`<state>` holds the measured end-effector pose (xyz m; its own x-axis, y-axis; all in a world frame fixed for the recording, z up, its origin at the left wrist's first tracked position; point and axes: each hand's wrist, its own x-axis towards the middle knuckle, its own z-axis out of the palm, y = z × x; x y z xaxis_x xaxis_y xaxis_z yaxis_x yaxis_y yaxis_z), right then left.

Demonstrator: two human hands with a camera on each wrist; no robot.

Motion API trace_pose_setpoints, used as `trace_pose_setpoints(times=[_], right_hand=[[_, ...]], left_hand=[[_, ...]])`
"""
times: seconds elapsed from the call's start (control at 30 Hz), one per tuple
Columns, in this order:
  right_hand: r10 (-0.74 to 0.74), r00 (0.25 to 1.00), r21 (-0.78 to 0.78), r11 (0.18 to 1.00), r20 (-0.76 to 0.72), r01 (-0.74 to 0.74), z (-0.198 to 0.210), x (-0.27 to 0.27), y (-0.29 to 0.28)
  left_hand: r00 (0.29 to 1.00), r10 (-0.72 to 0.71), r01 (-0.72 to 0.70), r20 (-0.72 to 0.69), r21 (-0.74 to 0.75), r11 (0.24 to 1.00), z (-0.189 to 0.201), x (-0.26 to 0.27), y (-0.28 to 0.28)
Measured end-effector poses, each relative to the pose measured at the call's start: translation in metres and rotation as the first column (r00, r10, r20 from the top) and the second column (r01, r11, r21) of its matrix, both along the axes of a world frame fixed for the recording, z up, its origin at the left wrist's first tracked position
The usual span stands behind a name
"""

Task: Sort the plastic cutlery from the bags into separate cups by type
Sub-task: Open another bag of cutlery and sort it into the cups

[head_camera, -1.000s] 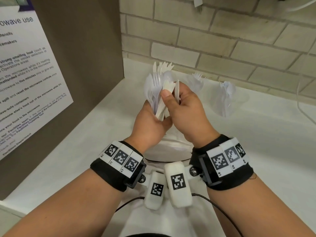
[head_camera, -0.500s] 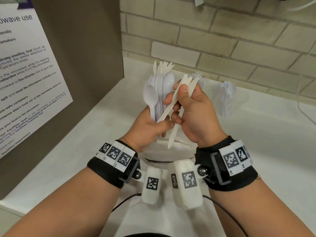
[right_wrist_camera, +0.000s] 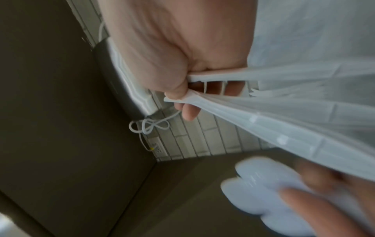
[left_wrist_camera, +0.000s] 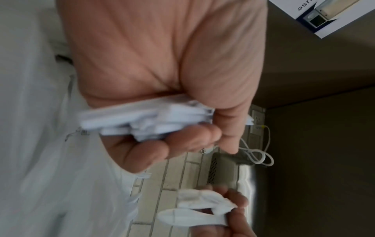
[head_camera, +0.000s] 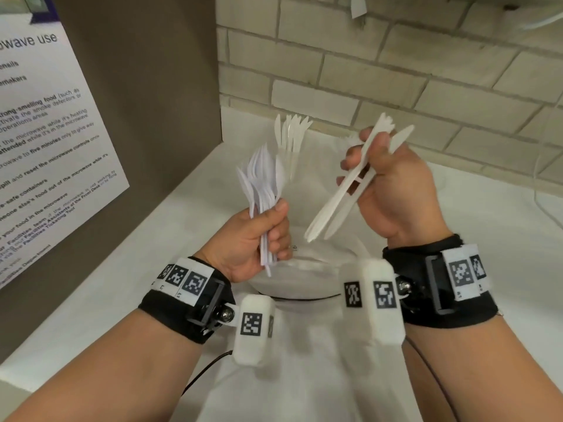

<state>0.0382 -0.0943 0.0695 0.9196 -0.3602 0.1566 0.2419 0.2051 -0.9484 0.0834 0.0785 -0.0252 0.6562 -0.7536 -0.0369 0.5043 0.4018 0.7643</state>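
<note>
My left hand (head_camera: 271, 229) grips a bundle of white plastic spoons (head_camera: 263, 184) by their handles, bowls up; the left wrist view shows the handles (left_wrist_camera: 154, 121) in its curled fingers. My right hand (head_camera: 374, 178), held apart to the right, pinches two white cutlery pieces (head_camera: 344, 196), one with tines at its top; they cross its fingers (right_wrist_camera: 219, 89) in the right wrist view. Behind the spoons a clear cup holds upright white cutlery (head_camera: 291, 132). A second cup is mostly hidden behind my right hand. A clear plastic bag (head_camera: 301, 272) lies below both hands.
A brown panel with a printed notice (head_camera: 45, 147) walls off the left side. A brick wall (head_camera: 396, 71) runs along the back of the white counter (head_camera: 502, 239). A white cable (head_camera: 545, 208) lies at the far right.
My right hand has drawn two pieces out of the bundle and moved up and to the right. The hands, together a second ago, are now apart.
</note>
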Motion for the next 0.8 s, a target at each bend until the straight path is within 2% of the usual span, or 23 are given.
trace_pose_setpoints(times=[0.07,0.13,0.23,0.33,0.4,0.47,0.67,0.8], right_hand=[[0.01,0.999,0.011,1.0,0.04,-0.01,0.009,0.013,-0.011],[0.005,0.997,-0.004,1.0,0.083,-0.004,0.018,0.031,-0.018],[-0.065,0.989,-0.059,0.996,0.132,0.073,0.028,0.071,-0.025],[-0.139,0.966,-0.167,0.97,0.218,0.177,0.027,0.116,-0.026],[-0.158,0.952,-0.209,0.954,0.262,0.216,0.021,0.143,-0.025],[-0.182,0.945,-0.254,0.934,0.27,0.252,0.012,0.167,-0.025],[-0.179,0.976,-0.303,0.93,0.125,0.209,-0.026,0.223,-0.034],[-0.154,0.975,-0.317,0.943,-0.16,0.098,-0.053,0.243,-0.04]], left_hand=[[0.998,-0.064,0.064,-0.007,-0.018,0.998,0.0,0.002,0.004],[0.99,-0.123,0.119,-0.07,-0.067,0.991,0.0,0.005,0.008],[0.974,-0.15,0.131,-0.169,-0.118,0.984,-0.002,0.01,0.008],[0.986,0.01,0.0,-0.166,0.062,0.998,-0.001,0.015,0.002],[0.985,0.124,-0.099,-0.12,0.2,0.975,0.0,0.019,-0.002],[0.976,0.188,-0.153,-0.106,0.275,0.949,-0.001,0.027,-0.005],[0.965,0.213,-0.161,-0.151,0.296,0.941,-0.009,0.046,-0.009],[0.964,0.199,-0.14,-0.175,0.302,0.943,-0.014,0.052,-0.009]])
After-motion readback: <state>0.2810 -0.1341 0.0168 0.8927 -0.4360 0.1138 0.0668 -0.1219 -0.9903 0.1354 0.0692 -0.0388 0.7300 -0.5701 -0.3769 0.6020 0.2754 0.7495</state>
